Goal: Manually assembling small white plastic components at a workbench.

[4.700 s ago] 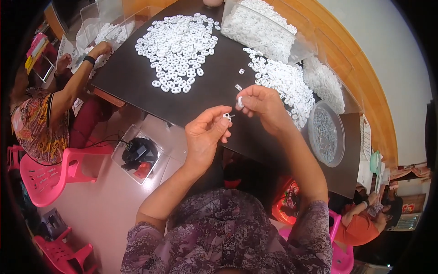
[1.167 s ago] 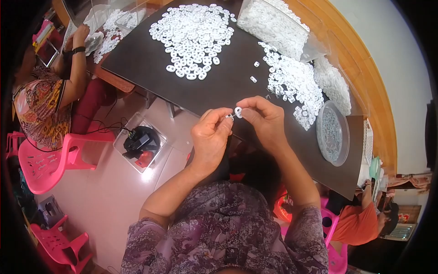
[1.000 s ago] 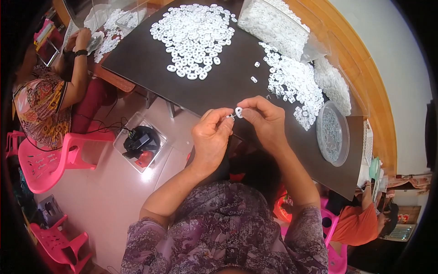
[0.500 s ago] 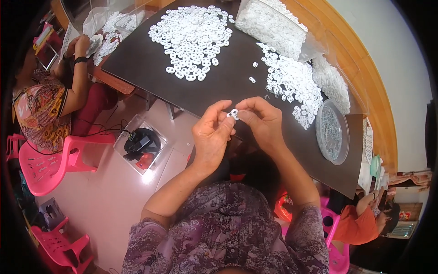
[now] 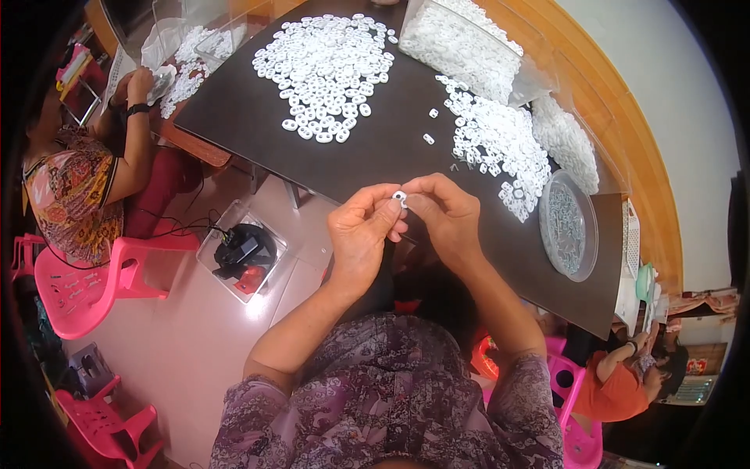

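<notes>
Loads of white plastic rings (image 5: 328, 66) sit heaped on the dark tabletop (image 5: 391, 148), with a smaller pile (image 5: 500, 144) and a round clear dish (image 5: 569, 225) of them at right, so plenty looks left. Left hand (image 5: 358, 234) and right hand (image 5: 445, 215) meet above the near edge, fingers pinching one small white ring (image 5: 400, 196).

ring piles (image 5: 328, 70) on table (image 5: 391, 156), dish (image 5: 569, 227) right
</notes>
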The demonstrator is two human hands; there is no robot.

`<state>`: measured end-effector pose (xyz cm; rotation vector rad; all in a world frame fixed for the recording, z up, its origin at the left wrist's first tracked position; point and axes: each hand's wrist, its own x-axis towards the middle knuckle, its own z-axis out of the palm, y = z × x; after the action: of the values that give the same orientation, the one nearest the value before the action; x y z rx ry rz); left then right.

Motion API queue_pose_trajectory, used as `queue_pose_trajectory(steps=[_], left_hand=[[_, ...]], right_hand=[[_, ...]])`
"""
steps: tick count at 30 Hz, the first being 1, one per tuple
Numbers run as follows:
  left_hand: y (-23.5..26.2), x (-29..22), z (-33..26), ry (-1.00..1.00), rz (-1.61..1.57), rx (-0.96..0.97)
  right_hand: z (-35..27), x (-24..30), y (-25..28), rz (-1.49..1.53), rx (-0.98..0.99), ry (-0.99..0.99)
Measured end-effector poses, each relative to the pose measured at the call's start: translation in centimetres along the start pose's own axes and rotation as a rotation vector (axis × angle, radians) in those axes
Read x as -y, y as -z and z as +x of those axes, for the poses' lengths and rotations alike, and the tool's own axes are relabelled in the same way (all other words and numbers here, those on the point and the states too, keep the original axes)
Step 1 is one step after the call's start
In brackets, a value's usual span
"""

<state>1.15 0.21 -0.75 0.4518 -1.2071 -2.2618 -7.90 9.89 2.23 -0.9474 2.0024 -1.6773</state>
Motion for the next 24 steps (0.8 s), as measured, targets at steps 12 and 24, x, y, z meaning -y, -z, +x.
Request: queue_pose_trajectory(steps=[12,24], left_hand=[[-0.9,-0.9,0.3,0.014,-0.091,-0.050],[-0.9,-0.6,-0.7,-0.152,0.044,0.022]], right_hand=[[-0.3,-0.5,-0.3,-0.357,-0.069,0.426],[-1.9,0.3,-0.3,-0.074,-0.155,0.255]])
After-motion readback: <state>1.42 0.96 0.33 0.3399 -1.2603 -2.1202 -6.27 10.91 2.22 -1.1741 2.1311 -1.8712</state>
